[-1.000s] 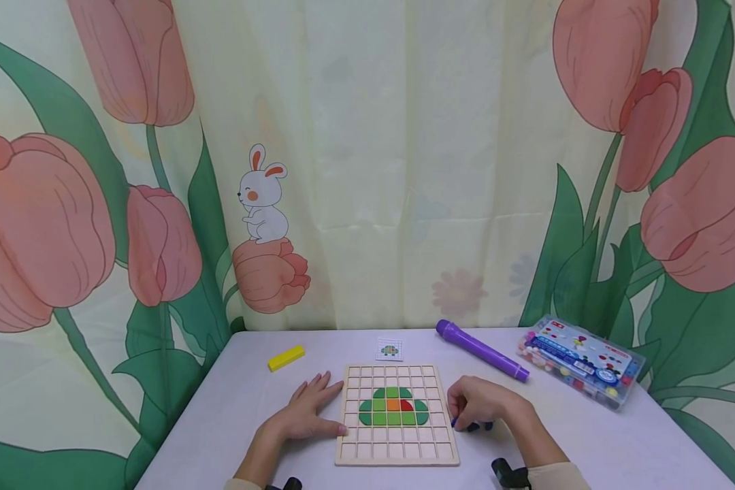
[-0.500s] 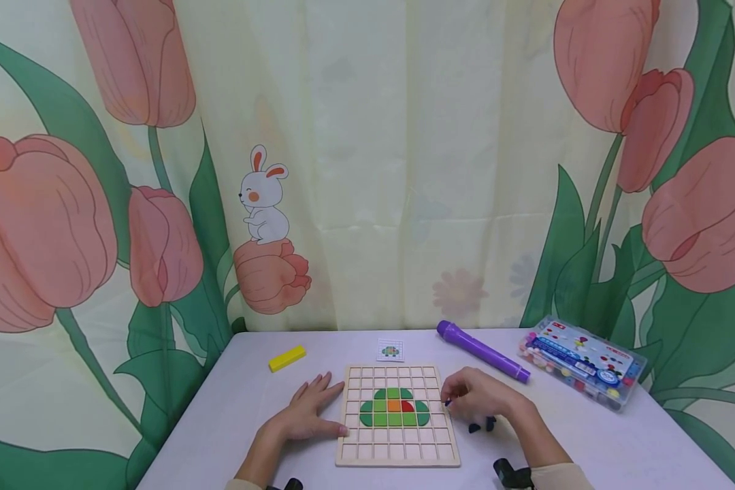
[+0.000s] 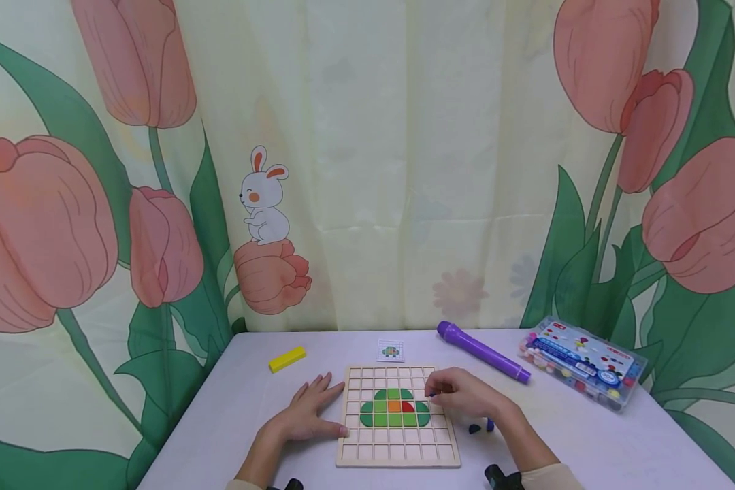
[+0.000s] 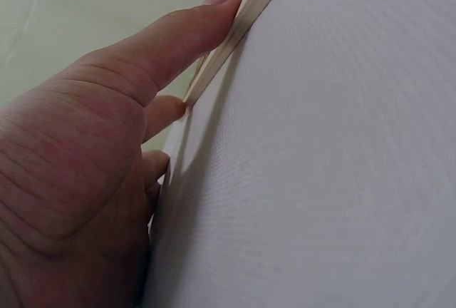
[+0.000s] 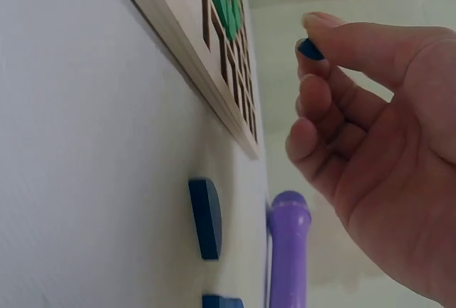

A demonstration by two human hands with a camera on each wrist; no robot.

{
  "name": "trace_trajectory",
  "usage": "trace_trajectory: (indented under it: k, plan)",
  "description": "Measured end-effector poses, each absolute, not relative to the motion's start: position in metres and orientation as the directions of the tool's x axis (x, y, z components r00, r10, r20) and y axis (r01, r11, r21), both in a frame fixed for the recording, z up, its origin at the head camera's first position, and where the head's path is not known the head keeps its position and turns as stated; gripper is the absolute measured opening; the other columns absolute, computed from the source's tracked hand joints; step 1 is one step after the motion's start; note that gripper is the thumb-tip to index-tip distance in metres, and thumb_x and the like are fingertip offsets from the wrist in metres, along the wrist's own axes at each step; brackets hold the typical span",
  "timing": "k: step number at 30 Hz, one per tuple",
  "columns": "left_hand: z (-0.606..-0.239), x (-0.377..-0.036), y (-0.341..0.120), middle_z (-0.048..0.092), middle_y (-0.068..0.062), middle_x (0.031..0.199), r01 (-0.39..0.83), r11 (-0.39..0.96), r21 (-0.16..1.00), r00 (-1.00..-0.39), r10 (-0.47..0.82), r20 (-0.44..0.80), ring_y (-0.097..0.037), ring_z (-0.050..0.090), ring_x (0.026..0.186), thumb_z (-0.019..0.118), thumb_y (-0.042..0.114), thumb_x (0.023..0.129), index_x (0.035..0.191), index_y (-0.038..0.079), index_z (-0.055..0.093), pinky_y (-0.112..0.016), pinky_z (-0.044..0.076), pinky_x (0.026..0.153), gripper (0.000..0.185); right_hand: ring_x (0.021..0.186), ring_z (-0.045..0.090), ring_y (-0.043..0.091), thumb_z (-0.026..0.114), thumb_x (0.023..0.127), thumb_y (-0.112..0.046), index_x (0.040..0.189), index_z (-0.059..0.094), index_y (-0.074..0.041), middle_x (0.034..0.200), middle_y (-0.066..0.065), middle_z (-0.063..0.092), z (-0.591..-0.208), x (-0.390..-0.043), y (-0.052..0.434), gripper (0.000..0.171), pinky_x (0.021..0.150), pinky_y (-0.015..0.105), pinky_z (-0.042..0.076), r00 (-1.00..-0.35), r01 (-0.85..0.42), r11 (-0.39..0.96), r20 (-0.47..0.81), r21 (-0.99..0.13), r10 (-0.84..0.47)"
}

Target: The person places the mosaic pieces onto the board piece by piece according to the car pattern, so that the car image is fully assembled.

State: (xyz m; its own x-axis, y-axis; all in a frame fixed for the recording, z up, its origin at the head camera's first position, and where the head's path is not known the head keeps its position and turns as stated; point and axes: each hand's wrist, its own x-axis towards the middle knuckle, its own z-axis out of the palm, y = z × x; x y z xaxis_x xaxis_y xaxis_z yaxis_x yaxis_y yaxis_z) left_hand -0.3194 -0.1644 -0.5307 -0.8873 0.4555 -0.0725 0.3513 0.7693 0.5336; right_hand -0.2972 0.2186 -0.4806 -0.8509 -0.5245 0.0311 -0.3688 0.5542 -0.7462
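Blue piece (image 5: pixel 310 49) pinched in right hand (image 3: pixel 465 397) over wooden board (image 3: pixel 397 452).

From the head view I cannot make out the print on the small pattern card (image 3: pixel 390 350); it is too small. The blue piece (image 5: pixel 309 49) pinched in the right hand (image 3: pixel 465 397) is mostly covered by the fingertips, so its shape is undetermined. In the left wrist view the left hand (image 4: pixel 78 180) is cut off by the frame's edge, and the wooden grid board (image 4: pixel 242 26) shows only edge-on.
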Motion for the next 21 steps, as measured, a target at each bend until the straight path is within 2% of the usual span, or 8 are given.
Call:
trace_trajectory:
  k: [9, 14, 21]
  plan:
    - [-0.531, -0.32, -0.164, 0.024, -0.017, 0.172, 0.356, 0.773, 0.526, -0.886, 0.458, -0.073, -0.039, 0.014, 0.162, 0.078, 0.069, 0.077, 0.159, 0.024, 0.044, -0.066, 0.006, 0.129, 0.099, 0.084, 0.063, 0.017, 0.076, 0.094, -0.01, 0.096, 0.073, -0.009, 0.087, -0.002, 0.071, -0.48, -0.298, 0.195, 0.003, 0.077, 0.023, 0.052, -0.858, -0.35, 0.511, 0.051, -0.785, -0.511]
    - [-0.531, -0.32, -0.164, 0.024, -0.017, 0.172, 0.355, 0.773, 0.527, -0.885, 0.458, -0.076, -0.039, 0.014, 0.162, 0.078, 0.068, 0.078, 0.159, 0.024, 0.044, -0.066, 0.006, 0.129, 0.099, 0.078, 0.067, 0.017, 0.072, 0.094, -0.006, 0.089, 0.07, -0.013, 0.086, 0.0, 0.07, -0.475, -0.296, 0.177, 0.009, 0.071, 0.023, 0.057, -0.855, -0.339, 0.485, 0.049, -0.806, -0.516]
    - [-0.527, -0.319, -0.164, 0.024, -0.018, 0.172, 0.345, 0.768, 0.54, -0.885, 0.457, -0.085, -0.04, 0.013, 0.162, 0.078, 0.067, 0.078, 0.159, 0.023, 0.045, -0.066, 0.005, 0.129, 0.099, 0.074, 0.067, 0.014, 0.076, 0.09, -0.003, 0.089, 0.074, -0.008, 0.086, 0.001, 0.072, -0.472, -0.295, 0.152, 0.006, 0.065, 0.025, 0.058, -0.826, -0.344, 0.449, 0.039, -0.824, -0.563]
